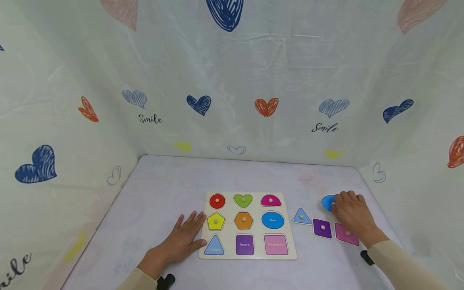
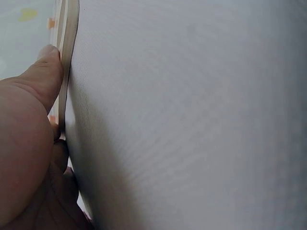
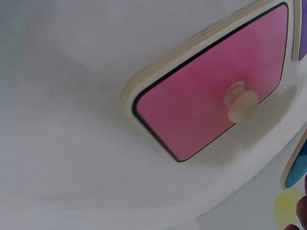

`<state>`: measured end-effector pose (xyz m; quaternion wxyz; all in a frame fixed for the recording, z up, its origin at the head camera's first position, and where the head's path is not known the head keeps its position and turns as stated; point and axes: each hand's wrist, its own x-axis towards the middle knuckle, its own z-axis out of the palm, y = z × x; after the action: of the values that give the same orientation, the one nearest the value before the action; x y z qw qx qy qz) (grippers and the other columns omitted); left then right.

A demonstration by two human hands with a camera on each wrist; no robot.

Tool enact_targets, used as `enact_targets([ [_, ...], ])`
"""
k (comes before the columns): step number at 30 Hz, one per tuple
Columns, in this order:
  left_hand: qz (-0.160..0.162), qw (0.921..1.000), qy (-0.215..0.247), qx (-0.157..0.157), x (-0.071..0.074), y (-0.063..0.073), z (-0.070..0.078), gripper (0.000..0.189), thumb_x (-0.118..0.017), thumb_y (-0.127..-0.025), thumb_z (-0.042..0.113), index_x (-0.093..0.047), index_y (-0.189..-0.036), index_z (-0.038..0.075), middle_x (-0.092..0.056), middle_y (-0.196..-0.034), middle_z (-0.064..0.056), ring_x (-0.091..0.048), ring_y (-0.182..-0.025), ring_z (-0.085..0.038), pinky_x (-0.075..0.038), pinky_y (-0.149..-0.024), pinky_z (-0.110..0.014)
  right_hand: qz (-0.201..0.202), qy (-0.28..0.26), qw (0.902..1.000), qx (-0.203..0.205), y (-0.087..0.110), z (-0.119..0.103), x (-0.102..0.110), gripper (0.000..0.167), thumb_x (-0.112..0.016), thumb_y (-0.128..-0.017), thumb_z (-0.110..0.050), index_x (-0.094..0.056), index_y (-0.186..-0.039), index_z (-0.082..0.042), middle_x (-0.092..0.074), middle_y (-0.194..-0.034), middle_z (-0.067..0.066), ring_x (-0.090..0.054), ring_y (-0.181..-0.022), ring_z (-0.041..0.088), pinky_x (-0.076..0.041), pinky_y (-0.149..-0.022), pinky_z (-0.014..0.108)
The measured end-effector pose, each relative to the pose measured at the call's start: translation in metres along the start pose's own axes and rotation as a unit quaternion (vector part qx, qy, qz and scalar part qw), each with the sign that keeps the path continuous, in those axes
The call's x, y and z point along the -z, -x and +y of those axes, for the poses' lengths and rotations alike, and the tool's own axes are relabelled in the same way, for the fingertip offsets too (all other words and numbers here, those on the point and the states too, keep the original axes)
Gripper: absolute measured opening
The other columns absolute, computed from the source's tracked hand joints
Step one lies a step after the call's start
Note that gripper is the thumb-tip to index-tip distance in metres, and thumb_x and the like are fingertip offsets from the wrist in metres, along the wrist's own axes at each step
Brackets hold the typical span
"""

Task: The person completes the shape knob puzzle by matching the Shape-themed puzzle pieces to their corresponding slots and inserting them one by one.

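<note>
Blue oval (image 1: 327, 203): right of the board (image 1: 229, 234), partly covered; on or just above the table (image 1: 235, 173), cannot tell which.
Right hand (image 1: 353, 213): curled over the oval's right part, seemingly pinching its hidden knob; might lose hold if gripped off-centre.
Left hand (image 1: 181, 241): fingers spread, touching the board's left edge, grasping nothing; might skew it by pressing sideways.
Pink rectangle (image 1: 344, 234): beside the right wrist, knob upward; might get knocked by a sinking forearm.
Purple square (image 1: 322, 228), blue triangle (image 1: 302, 216): loose between board and right hand; might get bumped by a low leftward sweep.
</note>
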<state>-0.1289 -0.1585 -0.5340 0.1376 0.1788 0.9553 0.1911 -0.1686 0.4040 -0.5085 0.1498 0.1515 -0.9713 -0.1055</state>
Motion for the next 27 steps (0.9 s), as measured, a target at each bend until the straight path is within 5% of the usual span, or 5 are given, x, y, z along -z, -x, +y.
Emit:
enact_targets([
  [17, 0.002, 1.0, 0.005, -0.002, 0.0, -0.002, -0.001, 0.088, -0.069, -0.098, 0.052, -0.032, -0.167, 0.012, -0.033, -0.173, -0.005, -0.017, -0.164, -0.032, -0.003, -0.132, -0.062, 0.043, -0.023, 0.9979, 0.041, -0.022, -0.054, 0.006, 0.032, -0.082, -0.087, -0.02, -0.056, -0.091, -0.002, -0.051, -0.08, 0.007, -0.05, -0.082, 0.028, -0.046, -0.075, 0.043],
  [27, 0.003, 1.0, -0.001, 0.0, -0.001, -0.003, -0.003, 0.087, -0.069, -0.098, 0.051, -0.032, -0.167, 0.013, -0.033, -0.173, -0.005, -0.018, -0.164, -0.031, -0.004, -0.132, -0.062, 0.015, -0.027, 0.9979, 0.057, -0.032, -0.088, 0.013, 0.035, -0.083, -0.091, -0.027, -0.061, -0.1, -0.001, -0.057, -0.087, 0.009, -0.051, -0.086, 0.026, -0.05, -0.08, 0.043],
])
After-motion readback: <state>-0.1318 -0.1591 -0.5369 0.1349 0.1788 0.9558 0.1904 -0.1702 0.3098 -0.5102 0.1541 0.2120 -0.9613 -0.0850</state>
